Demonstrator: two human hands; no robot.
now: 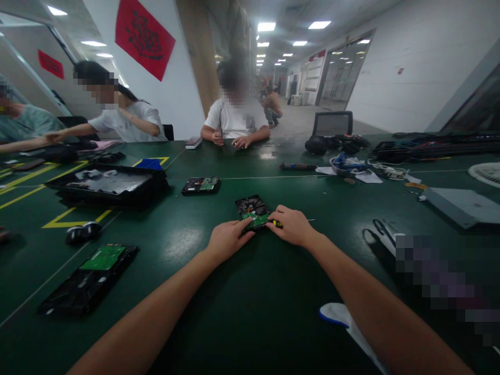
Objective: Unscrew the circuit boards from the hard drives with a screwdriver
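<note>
1. Pinches, with the right hand (292, 225), a slim yellow-and-black handled tool (277, 224) between thumb and bent fingers; shows a thin pale shaft poking out past the knuckles toward three o'clock.
2. Clasps, with the left hand (227, 240), the near-left edge of a flat black hard drive with a green circuit board (253, 203), laying the thumb on the board and setting the fingers along the front edge.
3. Has this drive flat on the dark green tabletop (250, 317), straight ahead between both hands, at the centre of the clock; puts the right fingertips at its three-o'clock side, too close to tell whether touching.
4. Shows, near at ten o'clock, a second black drive with a green board (201, 185).
5. Shows, farther off between nine and ten, a shallow black rectangular tray (146, 187) bearing crumpled pale scraps.
6. Shows, at eight, a larger-looking black unit with a bright green board (89, 278).
7. Shows, at three, a flat grey box (463, 207); between four and five, a white cloth piece with a blue edge (336, 314), partly under the right forearm.
8. Shows, at twelve across the table, a seated person in a white shirt (236, 117).
</note>
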